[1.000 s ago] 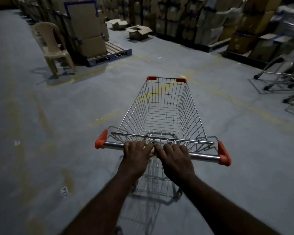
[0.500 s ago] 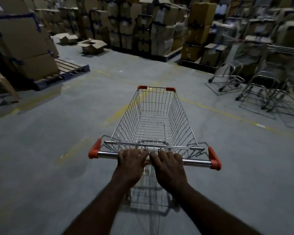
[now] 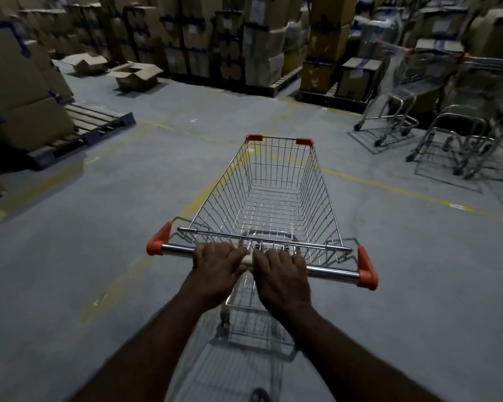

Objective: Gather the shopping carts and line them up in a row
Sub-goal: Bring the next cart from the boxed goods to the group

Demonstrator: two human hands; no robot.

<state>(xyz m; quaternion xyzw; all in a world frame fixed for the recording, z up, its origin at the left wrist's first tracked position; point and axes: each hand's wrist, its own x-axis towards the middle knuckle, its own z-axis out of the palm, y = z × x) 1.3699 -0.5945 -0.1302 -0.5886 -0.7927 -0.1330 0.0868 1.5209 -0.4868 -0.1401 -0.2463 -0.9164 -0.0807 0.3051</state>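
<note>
An empty wire shopping cart point(image 3: 273, 195) with orange corner caps stands right in front of me on the grey floor. My left hand point(image 3: 218, 264) and my right hand point(image 3: 282, 269) sit side by side, both closed over the middle of its chrome handle bar point(image 3: 331, 272). At the far right stand other carts: one point(image 3: 404, 82) against the boxes and a blurred group point(image 3: 476, 126) closer to the right edge. Their baskets are hard to make out in the dim light.
Stacked cardboard boxes on pallets point(image 3: 244, 42) line the back. A pallet with big boxes point(image 3: 21, 105) sits at the left, and open boxes point(image 3: 134, 75) lie on the floor behind it. Yellow floor lines point(image 3: 389, 188) cross under the cart.
The cart and my view have swung to the right. The plastic chair left the frame, and the parked carts at the right have come closer and further into view. My hands kept their hold.
</note>
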